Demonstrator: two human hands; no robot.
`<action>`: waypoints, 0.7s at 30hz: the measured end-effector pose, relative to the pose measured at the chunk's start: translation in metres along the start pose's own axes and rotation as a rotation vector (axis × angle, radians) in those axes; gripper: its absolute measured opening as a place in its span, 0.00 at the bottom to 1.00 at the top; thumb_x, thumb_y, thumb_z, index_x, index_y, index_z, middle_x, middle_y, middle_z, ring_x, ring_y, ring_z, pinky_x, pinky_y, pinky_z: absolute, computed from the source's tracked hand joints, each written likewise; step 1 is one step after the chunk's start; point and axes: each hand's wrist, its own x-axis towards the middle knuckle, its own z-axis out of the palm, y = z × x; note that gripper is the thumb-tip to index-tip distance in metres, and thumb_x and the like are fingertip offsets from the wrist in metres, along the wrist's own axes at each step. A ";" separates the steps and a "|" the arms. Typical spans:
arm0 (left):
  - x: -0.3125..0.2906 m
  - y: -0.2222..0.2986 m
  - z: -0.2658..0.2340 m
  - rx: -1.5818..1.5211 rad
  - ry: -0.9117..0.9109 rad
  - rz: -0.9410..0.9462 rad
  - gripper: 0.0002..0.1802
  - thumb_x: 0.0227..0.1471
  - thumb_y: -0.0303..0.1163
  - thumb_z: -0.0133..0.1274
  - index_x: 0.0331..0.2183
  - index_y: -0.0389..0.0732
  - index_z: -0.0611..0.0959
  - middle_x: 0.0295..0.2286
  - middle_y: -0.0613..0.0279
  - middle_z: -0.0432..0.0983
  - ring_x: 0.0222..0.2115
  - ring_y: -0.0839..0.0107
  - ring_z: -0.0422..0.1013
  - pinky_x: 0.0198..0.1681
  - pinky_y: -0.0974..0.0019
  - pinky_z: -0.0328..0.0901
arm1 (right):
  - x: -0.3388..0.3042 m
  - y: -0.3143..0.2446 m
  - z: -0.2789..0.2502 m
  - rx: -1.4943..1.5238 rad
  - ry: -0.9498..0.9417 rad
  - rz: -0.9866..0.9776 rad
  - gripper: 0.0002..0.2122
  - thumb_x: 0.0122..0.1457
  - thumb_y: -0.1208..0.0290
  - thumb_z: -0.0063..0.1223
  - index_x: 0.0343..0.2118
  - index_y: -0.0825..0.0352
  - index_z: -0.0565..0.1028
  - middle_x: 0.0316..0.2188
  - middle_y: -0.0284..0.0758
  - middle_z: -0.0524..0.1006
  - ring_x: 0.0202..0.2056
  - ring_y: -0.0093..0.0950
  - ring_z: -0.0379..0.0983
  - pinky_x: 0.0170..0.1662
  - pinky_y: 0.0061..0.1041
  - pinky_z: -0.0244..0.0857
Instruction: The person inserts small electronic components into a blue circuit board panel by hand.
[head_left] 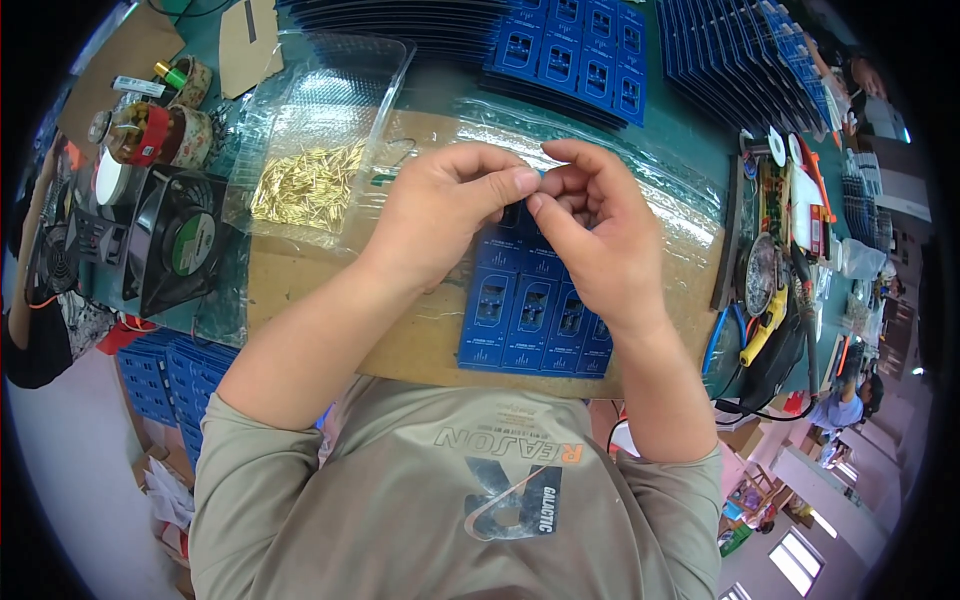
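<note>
A blue panel of circuit boards (517,338) lies flat in front of me on a brown work board (410,345). Above its far edge my two hands meet at the fingertips. My left hand (448,205) is closed in a pinch, thumb against the forefinger. Thumb and curled fingers of my right hand (603,235) come together right beside it. Whatever sits between the fingertips is too small or hidden to name. To the left of my left hand, a clear plastic tray (335,85) holds a heap of gold-coloured metal pins (308,188).
Stacks of blue circuit panels (570,60) stand at the back, with more (745,65) at the far right. A black fan (180,242) and a lidded jar (137,133) are on the left. Yellow-handled pliers (765,328) and other tools lie at the right edge.
</note>
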 end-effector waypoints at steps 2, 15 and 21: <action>0.000 0.000 0.000 -0.028 -0.004 -0.026 0.10 0.52 0.35 0.61 0.32 0.39 0.83 0.23 0.70 0.73 0.24 0.82 0.64 0.26 0.78 0.57 | 0.001 0.003 0.003 0.080 0.010 0.047 0.19 0.55 0.77 0.56 0.50 0.69 0.69 0.31 0.31 0.76 0.28 0.15 0.69 0.32 0.17 0.65; 0.001 -0.003 0.000 -0.136 0.026 0.032 0.09 0.52 0.33 0.61 0.34 0.37 0.83 0.22 0.70 0.74 0.22 0.82 0.63 0.24 0.78 0.56 | 0.003 0.009 0.009 0.689 0.013 0.257 0.22 0.55 0.77 0.56 0.52 0.73 0.64 0.29 0.28 0.74 0.27 0.16 0.65 0.29 0.14 0.58; 0.003 -0.003 -0.005 -0.147 0.030 0.044 0.10 0.55 0.35 0.58 0.33 0.39 0.80 0.24 0.68 0.75 0.22 0.83 0.65 0.24 0.78 0.58 | 0.005 0.014 -0.017 0.247 0.025 0.166 0.19 0.56 0.77 0.54 0.51 0.70 0.67 0.31 0.28 0.75 0.29 0.18 0.68 0.34 0.17 0.62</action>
